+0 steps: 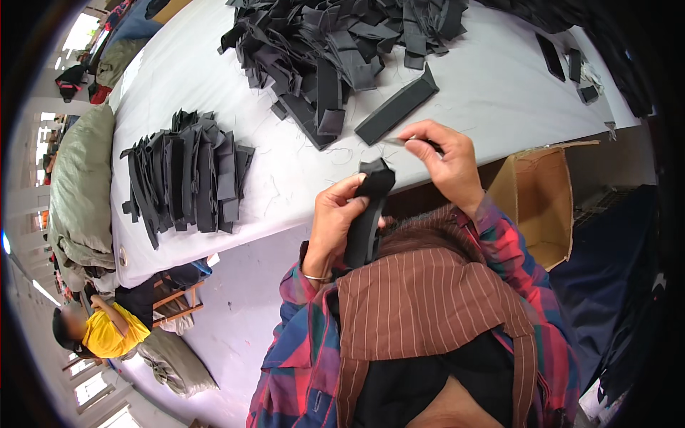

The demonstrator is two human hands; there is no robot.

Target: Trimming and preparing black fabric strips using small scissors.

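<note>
Head view, left hand (334, 227) gripping black fabric strip (367, 214), right hand (446, 160) pinching small scissors (410, 143).

I am looking at a garment workshop: a long white cutting table (214, 78) carries a loose heap of dark fabric pieces (342, 43) and a neat stack (185, 175), stuffed sacks (78, 192) lean alongside, and a cardboard box (542, 200) stands below.
</note>
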